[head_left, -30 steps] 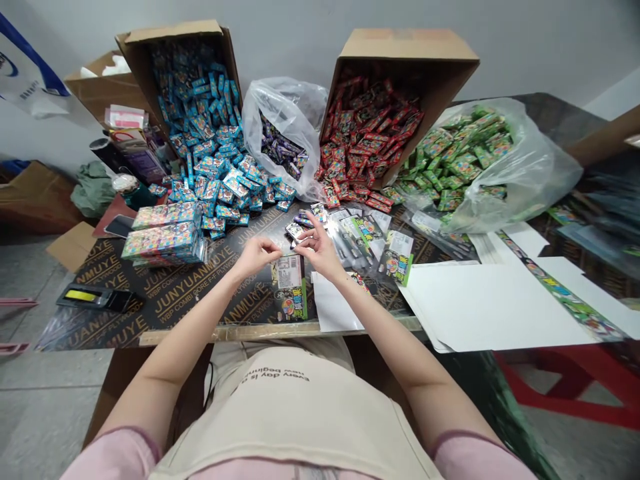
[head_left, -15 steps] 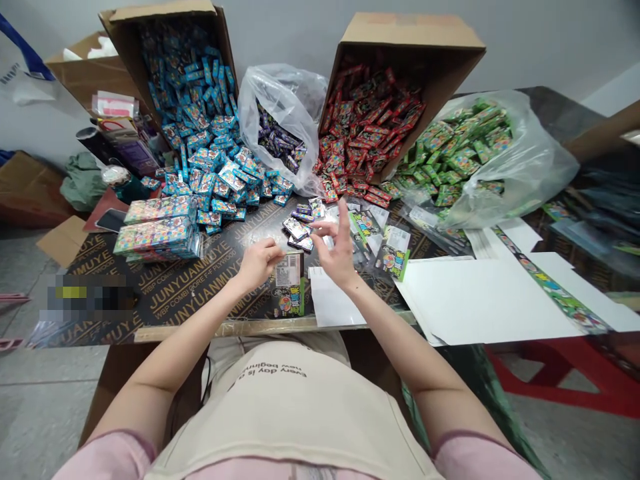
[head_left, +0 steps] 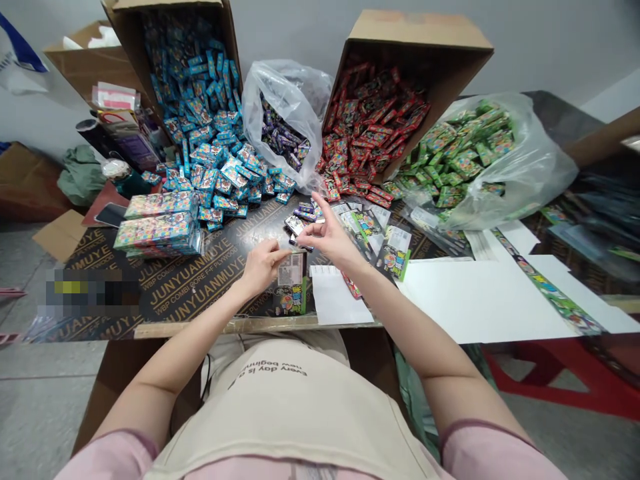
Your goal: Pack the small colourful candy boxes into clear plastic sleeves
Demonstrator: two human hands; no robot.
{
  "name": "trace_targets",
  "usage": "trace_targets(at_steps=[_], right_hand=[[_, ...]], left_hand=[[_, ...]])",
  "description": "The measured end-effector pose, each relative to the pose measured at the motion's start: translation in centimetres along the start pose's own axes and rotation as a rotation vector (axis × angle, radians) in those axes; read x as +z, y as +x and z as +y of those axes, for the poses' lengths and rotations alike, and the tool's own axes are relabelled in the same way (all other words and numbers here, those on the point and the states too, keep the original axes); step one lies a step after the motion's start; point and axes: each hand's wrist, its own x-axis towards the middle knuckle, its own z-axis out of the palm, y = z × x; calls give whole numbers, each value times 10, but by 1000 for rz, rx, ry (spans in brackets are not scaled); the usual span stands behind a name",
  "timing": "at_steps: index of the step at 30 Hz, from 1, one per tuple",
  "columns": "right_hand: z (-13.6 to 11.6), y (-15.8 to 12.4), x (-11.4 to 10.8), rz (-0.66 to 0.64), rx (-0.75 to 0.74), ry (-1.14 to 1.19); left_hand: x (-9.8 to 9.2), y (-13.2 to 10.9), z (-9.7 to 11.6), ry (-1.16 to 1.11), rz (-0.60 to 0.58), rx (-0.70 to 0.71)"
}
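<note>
Black-and-green packet (head_left: 291, 293) lies near the table's (head_left: 217, 257) front edge; we judge it light, flexible, slippery. Grip its top edge, where our left hand (head_left: 264, 265) pinches; our right hand's (head_left: 331, 241) hold we cannot tell.

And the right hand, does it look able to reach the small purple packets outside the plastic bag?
Probably yes: the right hand is close beside the small purple packets, and nothing seems to block its way. Whether it holds something is unclear.
</note>
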Motion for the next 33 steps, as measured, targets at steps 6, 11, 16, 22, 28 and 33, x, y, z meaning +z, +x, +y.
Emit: trace_targets(at_steps=[6,11,16,22,28,33], right_hand=[[15,10,8,-167,98,65],[29,19,16,-261,151,99],[33,20,18,-262,140,103],[29,10,21,-181,166,153],[25,5,26,4,333,220],[34,3,18,159,419,278]], left_hand=[[3,-2,2,-213,175,-130],[-2,-3,7,-271,201,-186],[-2,-3,11,-257,226,-177],[7,-4,12,-243,291,-237],[-3,3,21,-223,126,-270],[-32,11,2,-256,-147,-349]])
